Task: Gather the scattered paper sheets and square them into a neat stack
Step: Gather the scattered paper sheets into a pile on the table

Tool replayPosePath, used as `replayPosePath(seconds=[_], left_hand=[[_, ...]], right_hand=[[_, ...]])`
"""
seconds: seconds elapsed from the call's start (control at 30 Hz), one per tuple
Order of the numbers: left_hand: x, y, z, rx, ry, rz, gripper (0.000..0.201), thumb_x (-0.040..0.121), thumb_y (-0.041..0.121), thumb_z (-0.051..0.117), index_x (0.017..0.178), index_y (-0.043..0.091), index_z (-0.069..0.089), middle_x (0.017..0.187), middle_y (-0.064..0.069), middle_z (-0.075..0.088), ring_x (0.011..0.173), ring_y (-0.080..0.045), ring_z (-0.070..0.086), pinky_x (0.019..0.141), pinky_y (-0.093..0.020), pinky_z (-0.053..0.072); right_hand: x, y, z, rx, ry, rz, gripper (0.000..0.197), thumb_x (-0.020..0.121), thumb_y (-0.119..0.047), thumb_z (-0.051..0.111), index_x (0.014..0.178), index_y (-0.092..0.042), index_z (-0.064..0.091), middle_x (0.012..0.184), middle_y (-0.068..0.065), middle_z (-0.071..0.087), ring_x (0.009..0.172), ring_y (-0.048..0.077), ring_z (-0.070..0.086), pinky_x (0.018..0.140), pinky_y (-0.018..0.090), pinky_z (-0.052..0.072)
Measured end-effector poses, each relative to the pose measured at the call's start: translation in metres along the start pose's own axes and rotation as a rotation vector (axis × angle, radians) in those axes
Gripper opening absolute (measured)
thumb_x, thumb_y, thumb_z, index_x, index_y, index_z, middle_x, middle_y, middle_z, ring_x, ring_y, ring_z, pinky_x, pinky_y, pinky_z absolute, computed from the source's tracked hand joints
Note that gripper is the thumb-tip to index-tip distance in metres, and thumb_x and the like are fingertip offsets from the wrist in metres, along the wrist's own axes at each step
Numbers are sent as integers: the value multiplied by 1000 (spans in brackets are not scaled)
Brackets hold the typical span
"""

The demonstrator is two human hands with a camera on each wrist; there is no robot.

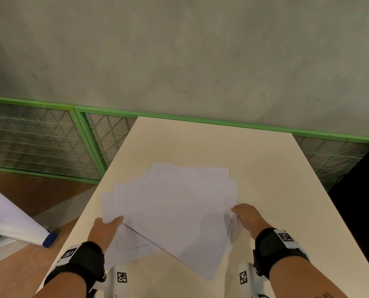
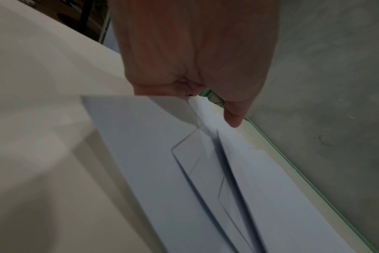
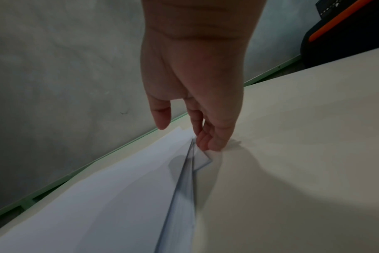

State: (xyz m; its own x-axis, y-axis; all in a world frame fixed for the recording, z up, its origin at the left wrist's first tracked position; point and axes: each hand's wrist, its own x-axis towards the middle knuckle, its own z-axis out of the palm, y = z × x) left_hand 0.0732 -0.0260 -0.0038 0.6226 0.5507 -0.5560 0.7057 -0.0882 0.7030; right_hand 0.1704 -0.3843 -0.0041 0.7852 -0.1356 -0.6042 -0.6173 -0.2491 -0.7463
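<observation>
On the cream table (image 1: 211, 147), near its front half, lies a loose, fanned pile of white paper sheets (image 1: 175, 207), their corners pointing different ways and their edges out of line. The left hand (image 1: 105, 230) is at the pile's left side, thumb lying on top of the sheets and the fingers tucked beneath their edge, so it grips several of them; the left wrist view shows the fingers hidden under the paper with the thumb above. The right hand (image 1: 249, 218) is at the pile's right edge, its fingers curled down onto the bunched sheet edges and the thumb held apart above the top sheet, as the right wrist view shows; a small corner of paper bends beside the fingertips (image 3: 208, 142). Both wrists carry black straps (image 1: 83, 262) with printed markers. Beyond the table runs a green-framed wire fence (image 1: 50, 136) below a grey concrete wall (image 1: 179, 50).
</observation>
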Motion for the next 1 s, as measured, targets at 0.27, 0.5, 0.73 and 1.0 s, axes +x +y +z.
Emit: replayPosePath(seconds=[0.27,0.5,0.73,1.0], left_hand=[[16,6,-15,-71,-44,7,47,85,35,56,107,-7,55,100,-27,59,91,-40,55,81,-41,39],[33,20,-27,-131,-75,-45,39,88,32,54,112,1,56,117,-25,59,110,-43,53,99,-49,40],[34,35,-19,-7,-72,-58,65,88,34,54,140,1,32,143,-23,41,128,-42,41,107,-45,33],[39,36,-12,85,-5,-11,68,91,21,52,145,-1,19,152,-21,28,138,-38,30,111,-42,26]], right_hand=[[-3,0,11,-19,-55,-33,3,85,-8,56,85,-6,57,94,9,53,90,26,48,82,32,36],[4,-5,18,-2,-49,6,16,85,-9,57,70,-15,53,84,6,50,85,24,46,81,33,34],[0,-10,25,-125,-58,-33,4,83,-5,54,80,-4,52,86,9,50,83,24,45,76,29,32],[-8,-14,36,-117,-209,-26,29,82,0,52,61,-14,37,59,2,35,53,11,31,50,21,27]])
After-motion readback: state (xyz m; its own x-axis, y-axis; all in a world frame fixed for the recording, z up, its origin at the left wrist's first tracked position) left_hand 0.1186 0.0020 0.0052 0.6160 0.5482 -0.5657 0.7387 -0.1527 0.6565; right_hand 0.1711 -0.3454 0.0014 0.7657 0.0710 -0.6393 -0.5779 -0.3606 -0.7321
